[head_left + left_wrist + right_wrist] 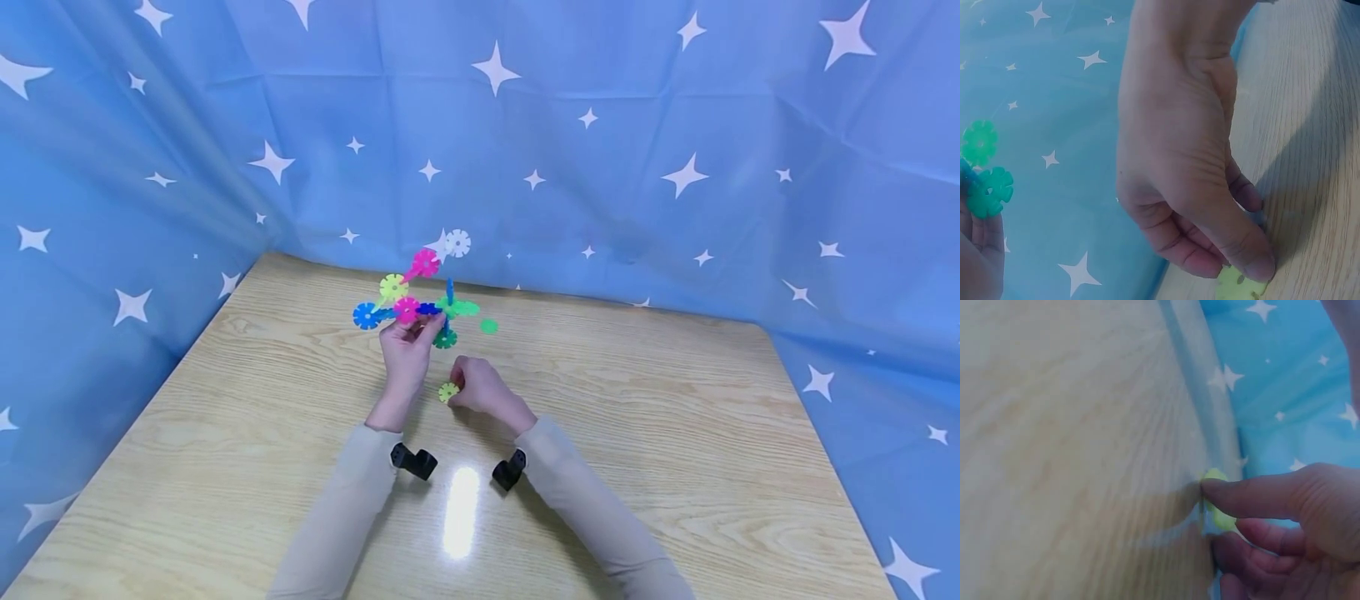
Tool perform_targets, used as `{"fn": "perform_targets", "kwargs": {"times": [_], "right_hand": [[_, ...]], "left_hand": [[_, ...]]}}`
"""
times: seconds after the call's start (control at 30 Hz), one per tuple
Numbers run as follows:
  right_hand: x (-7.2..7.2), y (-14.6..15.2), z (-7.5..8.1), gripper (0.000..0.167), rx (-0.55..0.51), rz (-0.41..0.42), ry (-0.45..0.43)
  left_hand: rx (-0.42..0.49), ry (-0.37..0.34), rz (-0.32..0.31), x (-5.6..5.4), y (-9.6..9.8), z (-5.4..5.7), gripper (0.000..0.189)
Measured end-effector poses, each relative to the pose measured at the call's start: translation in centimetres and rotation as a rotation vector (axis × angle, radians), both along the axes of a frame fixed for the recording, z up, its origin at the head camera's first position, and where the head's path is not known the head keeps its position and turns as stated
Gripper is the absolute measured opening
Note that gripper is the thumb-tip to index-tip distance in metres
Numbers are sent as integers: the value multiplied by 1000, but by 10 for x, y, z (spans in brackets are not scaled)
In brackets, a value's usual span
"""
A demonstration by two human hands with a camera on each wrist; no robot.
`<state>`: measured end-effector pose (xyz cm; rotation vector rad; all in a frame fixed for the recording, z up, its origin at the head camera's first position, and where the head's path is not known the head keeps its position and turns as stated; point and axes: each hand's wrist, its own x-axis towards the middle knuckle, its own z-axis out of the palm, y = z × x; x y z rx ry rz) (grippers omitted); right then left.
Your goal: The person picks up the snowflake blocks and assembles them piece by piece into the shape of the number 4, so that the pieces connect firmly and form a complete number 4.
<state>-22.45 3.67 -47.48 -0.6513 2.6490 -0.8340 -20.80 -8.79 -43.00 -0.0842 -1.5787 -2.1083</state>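
Note:
My left hand (405,354) grips a branching assembly of notched plastic snowflake discs, held up over the table. A blue disc (367,316) sits at its left end, with a pink disc (407,309) by the fingers. From there a branch rises through a yellow disc (393,287) and another pink one to a white disc (458,242). Green discs (990,192) stand out on the right side. My right hand (483,387), lower and to the right, pinches a single yellow-green snowflake disc (447,392) between thumb and fingers, close over the table.
A lone green disc (489,326) shows on the wooden table (637,400), just right of the assembly. Behind the table and along its sides hangs a blue curtain (555,183) with white stars. A bright light reflection lies on the tabletop between the forearms.

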Motion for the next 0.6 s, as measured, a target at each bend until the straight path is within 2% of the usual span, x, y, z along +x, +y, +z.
{"fn": "perform_targets", "kwargs": {"times": [0.27, 0.43, 0.5, 0.6], "right_hand": [[-1, -3, 3, 30, -21, 26, -19], [0, -1, -2, 20, -164, 27, -12], [-1, 2, -4, 14, -229, 4, -1], [-2, 8, -2, 9, -317, -78, 26]], "left_hand": [[24, 14, 5, 0, -1, -2, 16], [23, 13, 12, 1, -2, -1, 11], [18, 12, 16, 1, -2, -1, 4], [11, 13, 18, 2, -3, -2, 6]]}}
